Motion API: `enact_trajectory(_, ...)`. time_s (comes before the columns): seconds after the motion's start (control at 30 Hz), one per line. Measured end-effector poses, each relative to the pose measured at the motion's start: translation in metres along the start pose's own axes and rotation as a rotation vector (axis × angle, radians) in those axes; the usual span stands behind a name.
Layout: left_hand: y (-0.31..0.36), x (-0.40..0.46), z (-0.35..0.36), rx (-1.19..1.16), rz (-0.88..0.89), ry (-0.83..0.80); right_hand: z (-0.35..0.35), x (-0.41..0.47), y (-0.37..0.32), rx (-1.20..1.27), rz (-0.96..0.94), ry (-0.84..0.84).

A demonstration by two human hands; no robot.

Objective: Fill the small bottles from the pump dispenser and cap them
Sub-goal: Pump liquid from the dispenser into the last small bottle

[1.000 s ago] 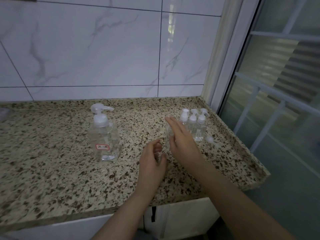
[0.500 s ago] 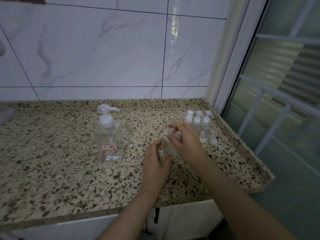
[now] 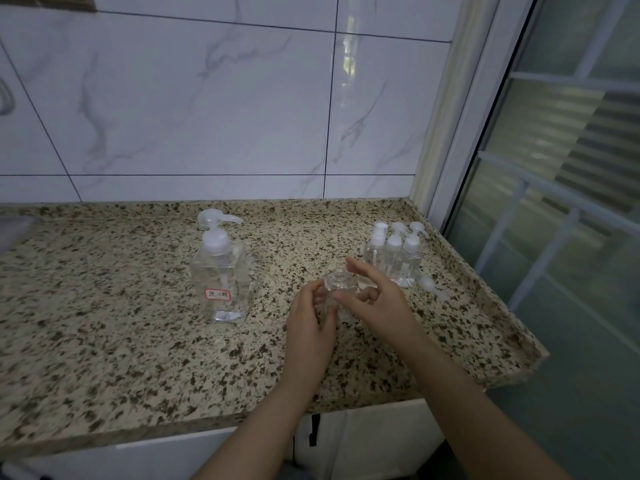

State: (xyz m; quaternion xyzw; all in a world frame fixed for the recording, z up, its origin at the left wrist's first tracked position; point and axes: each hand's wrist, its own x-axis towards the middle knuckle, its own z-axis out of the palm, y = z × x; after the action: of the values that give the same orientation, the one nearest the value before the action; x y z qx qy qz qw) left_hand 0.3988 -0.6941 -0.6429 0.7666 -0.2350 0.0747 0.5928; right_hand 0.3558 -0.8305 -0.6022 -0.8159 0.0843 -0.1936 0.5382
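The counter point(image 3: 104, 341) is speckled granite-like stone, smooth with a dull sheen. The wall tiles point(image 3: 173, 116) are glossy white, marble-veined. The pump dispenser point(image 3: 220, 271) is clear plastic with a frosted white pump and a paper label point(image 3: 217, 294). The small bottles point(image 3: 394, 258) are clear, glossy plastic with white tops.

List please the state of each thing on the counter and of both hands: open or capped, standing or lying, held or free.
small open bottle: uncapped, upright, held between both hands
left hand: grips the small open bottle
right hand: thumb on the bottle, fingers spread
pump dispenser: upright, pump on, free
capped small bottles: upright, pump caps on, grouped, free
loose pump cap: lying on the counter
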Motion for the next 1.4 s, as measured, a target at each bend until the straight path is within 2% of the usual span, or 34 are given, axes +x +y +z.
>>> enact_trajectory(0.13,0.000,-0.001,-0.001,0.041,0.006,-0.025,-0.001,-0.006,0.015,0.078,0.097,-0.069)
enact_trajectory(0.23,0.000,0.000,-0.001,0.076,0.000,-0.042,0.003,-0.011,0.021,0.103,0.064,-0.093)
enact_trajectory(0.43,0.002,0.002,-0.014,0.059,-0.035,-0.098,0.001,-0.010,0.020,0.028,0.086,-0.106)
enact_trajectory(0.53,0.012,0.003,-0.040,0.068,0.025,-0.097,0.001,-0.009,0.020,-0.057,0.084,-0.108)
enact_trajectory(0.63,0.028,0.006,-0.077,0.116,0.214,-0.016,0.002,-0.005,0.018,-0.109,0.076,-0.124)
enact_trajectory(0.7,0.035,0.010,-0.101,0.141,0.266,0.108,0.007,-0.003,0.012,-0.140,0.069,-0.162)
enact_trajectory(0.8,0.032,0.016,-0.129,0.173,0.235,0.317,0.022,0.000,0.002,-0.156,0.047,-0.208)
enact_trajectory(0.93,0.016,0.018,-0.153,0.240,0.143,0.394,0.045,0.007,-0.006,-0.146,0.033,-0.238)
enact_trajectory(1.07,0.007,0.022,-0.164,0.282,0.030,0.337,0.059,0.010,-0.014,-0.110,0.028,-0.266)
enact_trajectory(1.2,0.001,0.034,-0.169,0.235,-0.132,0.135,0.068,0.011,-0.027,0.003,0.021,-0.271)
enact_trajectory(1.3,0.001,0.039,-0.167,0.192,-0.158,0.011,0.070,0.012,-0.038,0.061,0.013,-0.269)
enact_trajectory(1.4,0.000,0.043,-0.164,0.201,-0.146,0.008,0.070,0.012,-0.048,0.073,-0.008,-0.259)
